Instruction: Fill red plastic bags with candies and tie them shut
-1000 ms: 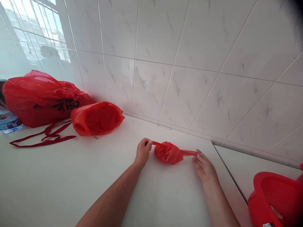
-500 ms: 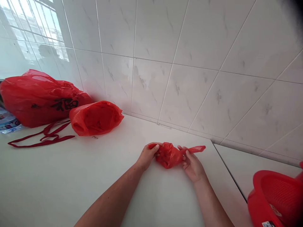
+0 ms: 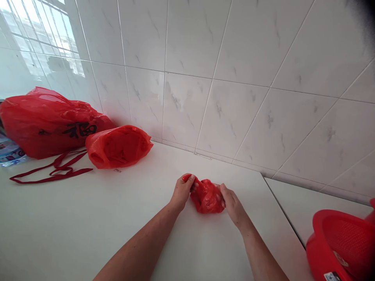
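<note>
A crumpled red plastic bag (image 3: 209, 198) lies bunched on the white tabletop between my hands. My left hand (image 3: 184, 189) pinches a twisted end of it between thumb and fingers, at the bag's upper left. On the other side, my right hand (image 3: 231, 199) presses against the bag; its fingers go behind and partly into the folds, so the fingertips are mostly hidden.
At the left back stand a large red plastic bag (image 3: 52, 125) with black lettering and a smaller open red bag (image 3: 125, 148). A dark red strap (image 3: 32, 179) and a plastic bottle (image 3: 10, 152) are nearby. Red baskets (image 3: 325, 242) stand at the right, by a tabletop seam.
The bag end that stuck out to the right past my right hand is folded in. My right hand has turned and moved slightly left against the bag; my left hand keeps its pinch.
</note>
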Motion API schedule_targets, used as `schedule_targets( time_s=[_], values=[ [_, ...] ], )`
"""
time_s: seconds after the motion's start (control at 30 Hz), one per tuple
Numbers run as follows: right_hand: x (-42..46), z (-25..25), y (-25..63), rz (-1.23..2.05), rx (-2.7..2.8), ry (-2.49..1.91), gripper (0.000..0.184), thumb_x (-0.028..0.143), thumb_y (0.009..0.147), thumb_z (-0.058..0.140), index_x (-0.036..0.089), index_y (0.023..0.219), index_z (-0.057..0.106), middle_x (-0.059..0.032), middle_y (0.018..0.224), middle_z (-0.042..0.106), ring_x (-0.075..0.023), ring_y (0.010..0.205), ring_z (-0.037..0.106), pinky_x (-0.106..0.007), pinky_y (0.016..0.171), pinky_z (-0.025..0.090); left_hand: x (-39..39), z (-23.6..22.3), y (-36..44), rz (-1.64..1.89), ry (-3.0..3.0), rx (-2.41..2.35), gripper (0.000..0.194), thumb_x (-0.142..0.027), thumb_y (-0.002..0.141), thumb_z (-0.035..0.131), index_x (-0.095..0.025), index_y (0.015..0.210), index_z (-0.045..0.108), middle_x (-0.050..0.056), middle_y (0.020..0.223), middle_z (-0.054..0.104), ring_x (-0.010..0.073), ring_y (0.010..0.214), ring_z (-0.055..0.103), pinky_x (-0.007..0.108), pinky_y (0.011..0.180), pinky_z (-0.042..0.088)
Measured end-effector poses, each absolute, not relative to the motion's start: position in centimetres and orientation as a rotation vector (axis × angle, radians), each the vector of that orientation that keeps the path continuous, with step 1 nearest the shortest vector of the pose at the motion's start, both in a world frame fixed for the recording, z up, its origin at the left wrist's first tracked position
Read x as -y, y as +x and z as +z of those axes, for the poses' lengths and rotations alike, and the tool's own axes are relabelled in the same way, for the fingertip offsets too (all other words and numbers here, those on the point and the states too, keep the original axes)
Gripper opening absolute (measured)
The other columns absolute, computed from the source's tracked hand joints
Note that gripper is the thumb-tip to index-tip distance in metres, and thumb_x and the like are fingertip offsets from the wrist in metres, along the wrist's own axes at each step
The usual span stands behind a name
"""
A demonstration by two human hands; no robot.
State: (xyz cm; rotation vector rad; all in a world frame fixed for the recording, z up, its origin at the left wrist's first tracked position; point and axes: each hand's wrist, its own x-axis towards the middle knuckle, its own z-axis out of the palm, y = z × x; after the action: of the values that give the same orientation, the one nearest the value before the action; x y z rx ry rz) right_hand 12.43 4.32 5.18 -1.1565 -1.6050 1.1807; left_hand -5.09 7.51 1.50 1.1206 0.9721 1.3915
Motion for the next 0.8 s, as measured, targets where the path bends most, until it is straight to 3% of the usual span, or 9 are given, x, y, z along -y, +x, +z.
schedule_targets(
  time_s=[0.1, 0.17, 0.3, 0.43, 0.5, 0.57, 0.7, 0.8],
  values=[
    [-4.2, 4.8, 11.5, 1.098, 1.653, -1.245, 0.043, 0.052, 0.087, 0.045, 0.025, 0.113, 0.066, -0.0034, 0.102, 0.067, -0.0205, 0.095, 0.058, -0.030, 0.082, 0.044, -7.2, 1.9, -4.8, 1.422, 1.161, -0.996, 0.025, -0.041, 0.083, 0.052, -0.017, 0.079, 0.060, 0.002, 0.073, 0.061, 0.0134, 0.068, 0.054, 0.025, 0.064, 0.044],
    [-4.3, 4.3, 11.1, 1.038, 1.672, -1.294, 0.042, 0.045, 0.085, 0.052, 0.029, 0.123, 0.059, -0.0023, 0.111, 0.066, -0.0211, 0.102, 0.058, -0.031, 0.086, 0.044, -6.8, 2.4, -4.4, 1.421, 1.198, -0.999, 0.020, -0.036, 0.082, 0.054, -0.018, 0.078, 0.062, 0.002, 0.076, 0.063, 0.0144, 0.071, 0.056, 0.026, 0.066, 0.045],
    [-4.4, 3.9, 10.8, 1.084, 1.695, -1.256, 0.037, 0.040, 0.085, 0.050, 0.030, 0.119, 0.060, -0.0011, 0.095, 0.070, -0.0207, 0.087, 0.063, -0.033, 0.077, 0.047, -5.5, 3.2, -3.3, 1.377, 1.558, -1.023, 0.014, -0.024, 0.081, 0.053, -0.021, 0.077, 0.067, 0.000, 0.082, 0.067, 0.0159, 0.080, 0.059, 0.027, 0.072, 0.047],
    [-4.7, 3.7, 11.0, 1.113, 1.544, -1.260, 0.023, 0.041, 0.080, 0.054, 0.024, 0.087, 0.068, -0.0012, 0.082, 0.068, -0.0210, 0.080, 0.061, -0.029, 0.067, 0.046, -4.4, 3.5, -2.4, 1.377, 1.832, -1.042, 0.015, -0.018, 0.077, 0.057, -0.024, 0.089, 0.064, 0.000, 0.090, 0.067, 0.0162, 0.085, 0.059, 0.029, 0.077, 0.047],
    [-5.0, 3.4, 11.2, 1.113, 1.461, -1.340, 0.025, 0.045, 0.076, 0.058, 0.021, 0.071, 0.062, -0.0003, 0.068, 0.064, -0.0196, 0.068, 0.059, -0.028, 0.058, 0.043, -4.1, 3.4, -2.1, 1.341, 1.891, -1.062, 0.029, -0.021, 0.068, 0.067, -0.023, 0.096, 0.058, 0.001, 0.094, 0.064, 0.0178, 0.086, 0.057, 0.030, 0.075, 0.048],
    [-5.3, 3.1, 11.4, 1.101, 1.425, -1.385, 0.031, 0.051, 0.076, 0.058, 0.021, 0.068, 0.058, 0.0005, 0.063, 0.060, -0.0177, 0.061, 0.055, -0.027, 0.055, 0.040, -4.0, 3.3, -2.0, 1.283, 1.965, -1.083, 0.039, -0.023, 0.060, 0.073, -0.022, 0.095, 0.055, 0.002, 0.097, 0.061, 0.0188, 0.085, 0.055, 0.030, 0.072, 0.047],
    [-5.4, 2.4, 11.9, 1.132, 1.342, -1.327, 0.033, 0.053, 0.079, 0.056, 0.021, 0.076, 0.056, 0.0031, 0.061, 0.053, -0.0124, 0.057, 0.046, -0.025, 0.054, 0.035, -4.4, 2.8, -2.2, 1.249, 1.923, -1.140, 0.010, -0.019, 0.071, 0.061, -0.021, 0.079, 0.057, 0.001, 0.095, 0.058, 0.0157, 0.082, 0.055, 0.028, 0.071, 0.046],
    [-5.6, 1.8, 12.2, 1.254, 1.253, -1.200, 0.033, 0.051, 0.077, 0.062, 0.020, 0.072, 0.053, 0.0070, 0.051, 0.037, -0.0086, 0.050, 0.033, -0.023, 0.049, 0.027, -5.1, 2.2, -2.4, 1.255, 1.743, -1.102, 0.006, -0.017, 0.076, 0.055, -0.021, 0.075, 0.059, 0.000, 0.091, 0.060, 0.0143, 0.082, 0.057, 0.027, 0.074, 0.045]
  ],
)
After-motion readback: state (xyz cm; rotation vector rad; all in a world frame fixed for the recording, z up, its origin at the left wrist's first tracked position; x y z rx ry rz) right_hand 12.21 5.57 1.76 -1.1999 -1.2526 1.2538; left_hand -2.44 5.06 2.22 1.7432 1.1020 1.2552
